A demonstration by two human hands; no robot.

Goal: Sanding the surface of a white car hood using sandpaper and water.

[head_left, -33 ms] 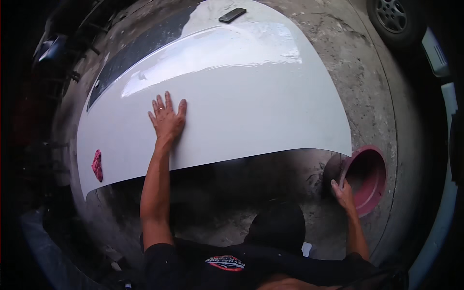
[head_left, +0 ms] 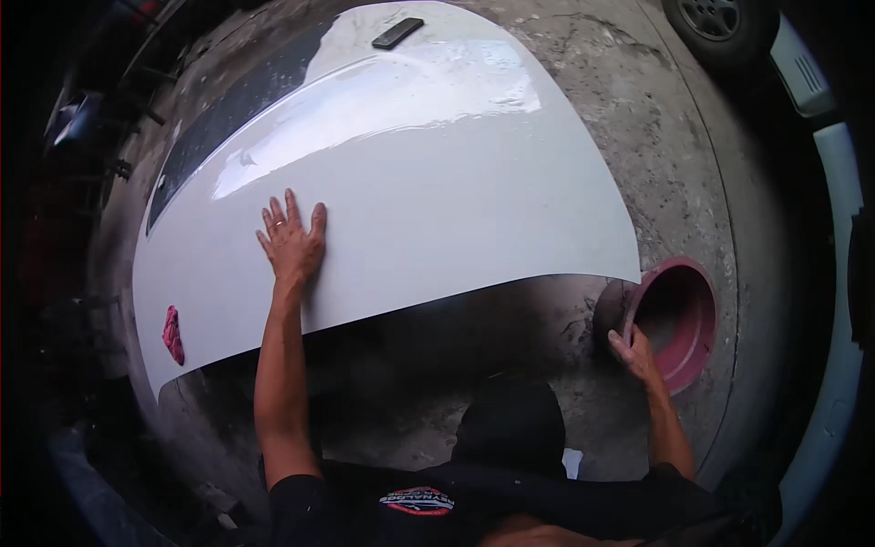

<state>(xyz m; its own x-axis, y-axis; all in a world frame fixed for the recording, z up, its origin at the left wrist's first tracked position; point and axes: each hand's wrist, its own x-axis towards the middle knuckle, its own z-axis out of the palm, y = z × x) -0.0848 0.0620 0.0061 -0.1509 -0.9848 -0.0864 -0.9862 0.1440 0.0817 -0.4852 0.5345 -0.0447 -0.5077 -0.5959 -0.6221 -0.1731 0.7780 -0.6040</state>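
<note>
Head view, panel (head_left: pixel 456 201) under left hand (head_left: pixel 295 244), bucket (head_left: pixel 694 335) in right hand (head_left: pixel 638 353)

One panel (head_left: pixel 428 201), one bucket (head_left: pixel 694 333), one cloth (head_left: pixel 173 337), one block (head_left: pixel 398 34) show.

A black wheel (head_left: pixel 726 34) stands at the far right. Beside it is a white part (head_left: pixel 795 56) with slots. A long, pale strip (head_left: pixel 837 173) runs along the right side. The gray floor (head_left: pixel 629 118) has cracks.

Black short-sleeved shirt (head_left: pixel 492 483); oval chest emblem (head_left: pixel 416 500); ring (head_left: pixel 278 223)
</note>
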